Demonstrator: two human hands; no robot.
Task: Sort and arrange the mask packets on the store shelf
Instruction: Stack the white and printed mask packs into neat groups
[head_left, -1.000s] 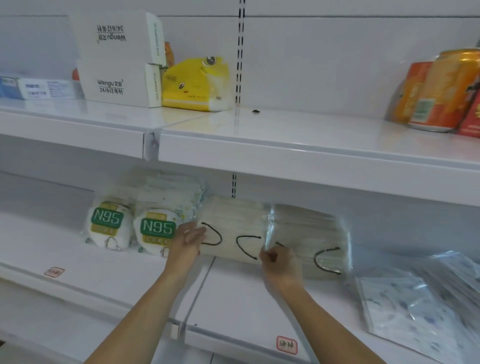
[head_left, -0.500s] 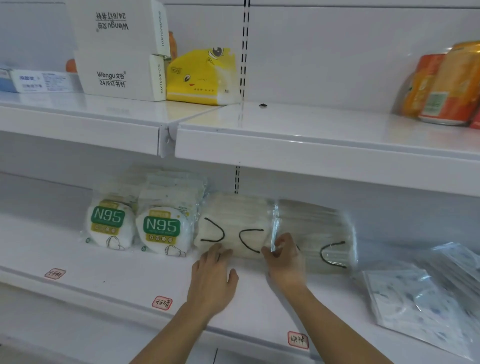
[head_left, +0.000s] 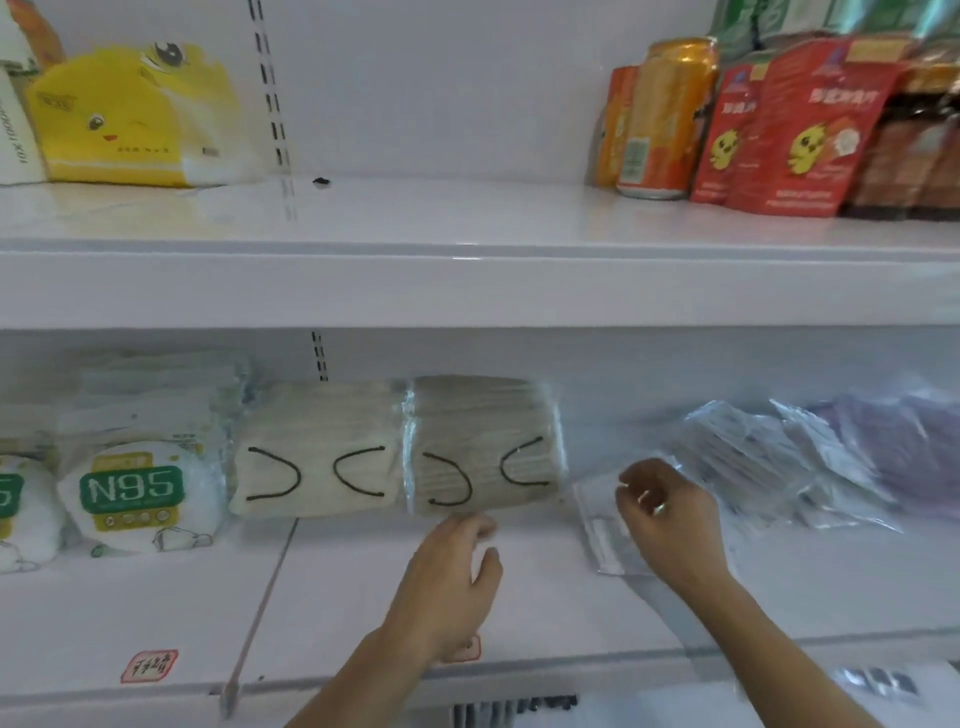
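On the lower shelf (head_left: 363, 597), the landmark is the pair of beige mask packets with black ear loops standing side by side at the middle. To their left, touching the left beige packet (head_left: 317, 457), stand the N95 mask packets (head_left: 132, 493), white with green labels, another partly cut off at the frame edge. The right beige packet (head_left: 483, 452) touches its twin. Just below it the left hand (head_left: 452, 577) rests over the shelf, fingers loosely spread and holding nothing, fingertips at the packet's lower edge. To the right of the beige pair, the right hand (head_left: 665, 512) hovers with fingers curled above a flat clear packet (head_left: 602, 535); whether it pinches that packet cannot be told. Further right lies a loose heap of clear-wrapped mask packets (head_left: 769, 462), some purple. Above the beige pair, the upper shelf (head_left: 467, 280) carries a yellow tissue pack (head_left: 124, 119) to the left, and an orange can (head_left: 665, 119) and red snack pouches (head_left: 800, 130) to the right.
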